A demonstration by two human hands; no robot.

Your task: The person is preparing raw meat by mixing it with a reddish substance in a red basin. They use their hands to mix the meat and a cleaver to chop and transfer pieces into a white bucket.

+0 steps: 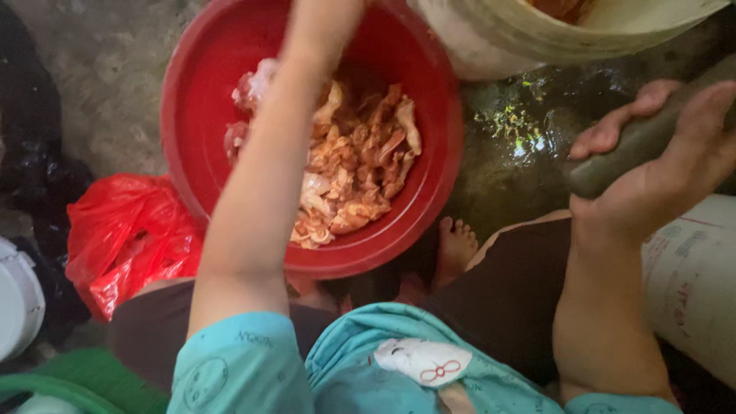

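Squatting over a wet concrete floor (115,69), a person wraps the right hand (659,165) around a dark green hose (636,146), fingers closed on it, while the left forearm (268,176) stretches across a red basin (192,115) of raw chicken pieces (360,169) on the floor in front of their knees. The left hand runs past the top edge of the view, so its grip cannot be told. A crumpled red plastic bag (123,230) lies just beside the basin; a pale bucket (498,38) stands beyond it.
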